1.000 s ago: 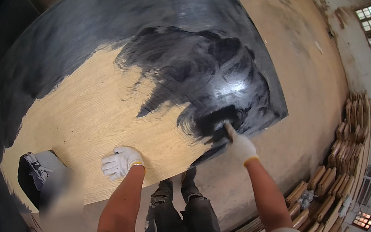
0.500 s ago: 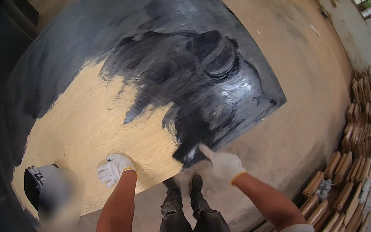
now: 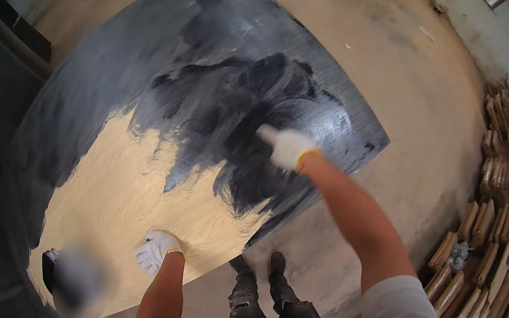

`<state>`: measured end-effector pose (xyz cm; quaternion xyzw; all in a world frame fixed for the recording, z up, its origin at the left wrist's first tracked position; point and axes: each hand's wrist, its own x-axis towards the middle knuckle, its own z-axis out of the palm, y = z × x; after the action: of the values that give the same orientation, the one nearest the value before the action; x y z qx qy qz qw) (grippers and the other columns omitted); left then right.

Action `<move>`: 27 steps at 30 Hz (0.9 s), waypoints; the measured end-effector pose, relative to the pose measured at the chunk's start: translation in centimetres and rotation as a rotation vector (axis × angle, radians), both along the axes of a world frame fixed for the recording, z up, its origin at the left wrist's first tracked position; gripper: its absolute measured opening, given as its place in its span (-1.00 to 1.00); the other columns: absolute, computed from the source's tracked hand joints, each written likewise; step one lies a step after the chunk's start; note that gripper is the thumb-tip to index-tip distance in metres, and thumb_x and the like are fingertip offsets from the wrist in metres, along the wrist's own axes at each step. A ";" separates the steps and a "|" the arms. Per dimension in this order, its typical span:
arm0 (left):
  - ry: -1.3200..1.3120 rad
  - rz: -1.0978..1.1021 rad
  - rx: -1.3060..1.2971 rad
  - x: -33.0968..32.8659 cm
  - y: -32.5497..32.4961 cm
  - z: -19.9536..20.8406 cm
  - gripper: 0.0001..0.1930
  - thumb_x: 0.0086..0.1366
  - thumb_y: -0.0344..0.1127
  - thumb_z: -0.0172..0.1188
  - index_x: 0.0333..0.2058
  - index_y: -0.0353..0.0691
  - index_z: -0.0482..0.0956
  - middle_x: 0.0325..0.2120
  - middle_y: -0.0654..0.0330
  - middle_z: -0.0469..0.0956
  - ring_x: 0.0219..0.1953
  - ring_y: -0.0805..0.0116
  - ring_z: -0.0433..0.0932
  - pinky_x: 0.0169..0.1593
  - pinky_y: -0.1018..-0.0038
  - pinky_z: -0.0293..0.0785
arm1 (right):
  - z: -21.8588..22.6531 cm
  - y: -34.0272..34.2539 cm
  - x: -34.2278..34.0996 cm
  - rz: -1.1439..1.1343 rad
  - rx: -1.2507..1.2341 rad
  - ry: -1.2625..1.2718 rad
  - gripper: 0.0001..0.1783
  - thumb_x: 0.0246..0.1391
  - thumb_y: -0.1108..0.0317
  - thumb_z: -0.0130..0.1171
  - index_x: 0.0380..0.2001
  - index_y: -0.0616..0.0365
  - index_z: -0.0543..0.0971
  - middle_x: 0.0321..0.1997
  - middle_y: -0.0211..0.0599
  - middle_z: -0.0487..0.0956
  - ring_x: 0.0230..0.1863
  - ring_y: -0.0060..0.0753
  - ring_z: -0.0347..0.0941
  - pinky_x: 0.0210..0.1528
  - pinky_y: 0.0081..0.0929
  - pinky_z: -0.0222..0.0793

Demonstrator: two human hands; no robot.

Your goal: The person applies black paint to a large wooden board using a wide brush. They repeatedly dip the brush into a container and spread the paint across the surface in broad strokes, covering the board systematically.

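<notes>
A large wooden board lies before me, its far and right parts coated in streaky black paint, its near left part bare pale wood. My right hand, in a white glove with a yellow cuff, is closed over the wet black area. It grips what looks like a paintbrush; a pale handle end shows, while its dark head blends into the paint. On the bare wood near the front edge rests my white-gloved left hand, its fingers lying down and holding nothing I can see.
At the board's near left corner stands a rounded black and grey thing, mostly blurred. Stacks of wrapped brown panels line the right wall. Dark bulky shapes border the left side. My booted feet stand beside the near edge.
My right hand has swept the brush from the board's near edge up and away over the painted area. My left hand stays on the bare wood. The view has shifted slightly.
</notes>
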<state>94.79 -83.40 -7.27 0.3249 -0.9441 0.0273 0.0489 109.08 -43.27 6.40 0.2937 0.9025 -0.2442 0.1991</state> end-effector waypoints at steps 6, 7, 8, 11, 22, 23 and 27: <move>0.009 0.004 0.015 -0.2 -1.4 -0.6 -0.31 0.33 0.06 -0.18 0.22 -0.43 0.24 0.25 -0.22 0.26 0.21 -0.12 0.24 0.22 -0.08 0.08 | 3.8 -9.7 8.9 0.210 -0.139 -0.235 -0.20 0.12 0.42 0.00 0.45 -0.37 0.20 -0.18 -0.03 0.68 -0.17 0.03 0.64 -0.10 -0.07 0.55; 0.016 0.009 0.016 0.0 -0.3 0.7 -0.31 0.33 0.06 -0.18 0.22 -0.43 0.24 0.25 -0.22 0.26 0.21 -0.12 0.24 0.22 -0.08 0.08 | 2.8 -7.8 11.1 0.066 -0.091 -0.250 -0.20 0.13 0.41 0.00 0.44 -0.44 0.20 -0.04 0.01 0.66 -0.07 0.05 0.63 0.00 -0.10 0.53; 0.024 0.013 0.010 0.0 0.0 1.1 -0.31 0.33 0.06 -0.18 0.22 -0.43 0.24 0.25 -0.22 0.26 0.22 -0.13 0.24 0.22 -0.08 0.08 | 2.3 -5.3 12.6 -0.038 -0.016 -0.192 -0.20 0.14 0.39 -0.01 0.44 -0.47 0.20 0.06 0.02 0.62 0.01 0.08 0.61 0.06 -0.12 0.51; 0.047 0.039 -0.011 -0.1 -0.2 0.9 -0.31 0.32 0.06 -0.18 0.22 -0.43 0.24 0.25 -0.22 0.26 0.22 -0.14 0.23 0.22 -0.09 0.07 | -0.2 4.9 13.5 -0.299 0.151 -0.054 -0.28 0.19 0.26 0.05 0.43 -0.28 0.21 0.12 0.12 0.57 0.07 0.15 0.56 0.11 -0.11 0.47; 0.034 0.029 0.021 -0.6 -1.9 -1.5 -0.30 0.32 0.07 -0.18 0.22 -0.44 0.25 0.26 -0.24 0.25 0.24 -0.17 0.22 0.24 -0.13 0.06 | 3.2 -9.3 2.1 0.135 -0.116 -0.126 -0.15 0.04 0.45 0.01 0.44 -0.31 0.21 -0.17 0.01 0.67 -0.19 0.06 0.65 -0.14 -0.05 0.56; 0.022 0.009 0.029 -0.3 -1.4 -1.6 -0.30 0.32 0.07 -0.18 0.22 -0.44 0.25 0.26 -0.24 0.25 0.24 -0.17 0.22 0.24 -0.14 0.06 | 0.1 -12.5 5.8 0.174 -0.102 -0.029 -0.18 0.09 0.44 0.00 0.45 -0.32 0.19 -0.27 -0.01 0.67 -0.29 0.05 0.65 -0.23 -0.05 0.56; 0.003 0.009 0.021 -0.1 -1.4 -1.2 -0.29 0.32 0.07 -0.18 0.22 -0.44 0.25 0.26 -0.24 0.25 0.25 -0.18 0.22 0.24 -0.15 0.05 | 3.7 -16.2 13.7 0.055 -0.252 -0.314 -0.16 0.10 0.41 -0.03 0.47 -0.44 0.16 -0.26 0.00 0.68 -0.28 0.02 0.65 -0.19 -0.06 0.53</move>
<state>94.69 -84.80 -8.47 0.3296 -0.9428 0.0172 0.0469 122.82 -59.43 10.08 0.2761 0.8303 -0.3008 0.3794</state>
